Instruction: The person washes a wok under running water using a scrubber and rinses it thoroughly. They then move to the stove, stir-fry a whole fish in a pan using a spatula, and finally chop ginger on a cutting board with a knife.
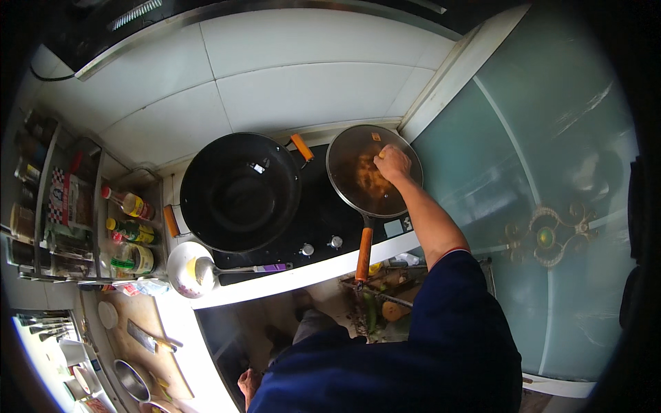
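My right hand (393, 162) is closed on the knob of a glass pan lid (348, 155), which lies over a frying pan with a wooden handle (364, 254). Brownish food shows dimly through the glass. Left of that pan, on the black gas hob (317, 217), stands a large black wok (240, 191) with orange side handles; it looks bare inside. A metal ladle with a purple handle (269, 268) rests in a white bowl (178, 258) at the hob's left front. My left hand (249, 383) hangs low beside my body, partly hidden, its fingers curled.
A rack (98, 206) with sauce bottles (129, 204) and jars stands at the left. Below it, a cleaver (142, 335) lies on a wooden cutting board (173, 369) near a metal bowl (131, 379). A frosted glass door (465, 139) rises close on the right, and a range hood (289, 6) overhangs.
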A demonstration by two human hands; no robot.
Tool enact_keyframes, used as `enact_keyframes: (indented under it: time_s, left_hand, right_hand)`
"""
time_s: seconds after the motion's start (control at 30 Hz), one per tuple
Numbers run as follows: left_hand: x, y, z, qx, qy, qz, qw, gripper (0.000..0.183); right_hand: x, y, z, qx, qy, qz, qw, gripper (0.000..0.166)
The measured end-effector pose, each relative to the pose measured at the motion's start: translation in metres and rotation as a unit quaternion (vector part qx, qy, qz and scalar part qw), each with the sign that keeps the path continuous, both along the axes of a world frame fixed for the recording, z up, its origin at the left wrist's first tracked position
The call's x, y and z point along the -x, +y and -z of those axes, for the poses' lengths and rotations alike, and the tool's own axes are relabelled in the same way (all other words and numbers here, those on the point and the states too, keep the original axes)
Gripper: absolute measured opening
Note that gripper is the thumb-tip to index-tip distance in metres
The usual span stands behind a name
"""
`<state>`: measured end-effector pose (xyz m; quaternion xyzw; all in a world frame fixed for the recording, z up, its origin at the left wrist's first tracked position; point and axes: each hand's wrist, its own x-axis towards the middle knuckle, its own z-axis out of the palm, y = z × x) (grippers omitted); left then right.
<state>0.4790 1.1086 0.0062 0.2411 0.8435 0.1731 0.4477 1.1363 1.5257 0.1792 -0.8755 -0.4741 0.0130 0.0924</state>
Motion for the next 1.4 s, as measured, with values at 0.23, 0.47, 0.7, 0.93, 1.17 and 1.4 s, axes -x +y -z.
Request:
enact_keyframes:
  time_s: [0.23,0.47,0.7,0.93,1.17,1.4]
  left_hand:
    - [-0.024,0.027,-0.016,-0.012,-0.088,-0.036,0.995,0.030]
    - [-0.032,0.032,-0.015,-0.012,-0.080,-0.021,0.996,0.031]
    - [-0.010,0.027,0.007,0.015,0.010,0.157,0.987,0.029]
    - [-0.004,-0.005,0.035,0.001,-0.116,0.019,0.993,0.033]
    - [0.044,-0.070,0.035,0.016,-0.018,0.089,0.996,0.037]
    - [0.095,-0.134,0.010,0.055,0.066,0.086,0.993,0.041]
  right_hand:
    - [-0.008,0.003,0.007,-0.012,0.022,-0.007,1.000,0.034]
    - [0.003,-0.016,0.003,-0.037,-0.002,-0.011,0.999,0.046]
    - [0.048,-0.103,-0.009,-0.439,0.193,-0.003,0.877,0.032]
    - [0.138,-0.279,0.120,-0.365,0.379,0.250,0.813,0.014]
    - [0.217,-0.224,0.186,-0.070,0.018,0.000,0.997,0.070]
    - [0.185,-0.163,0.208,-0.033,0.045,-0.071,0.996,0.040]
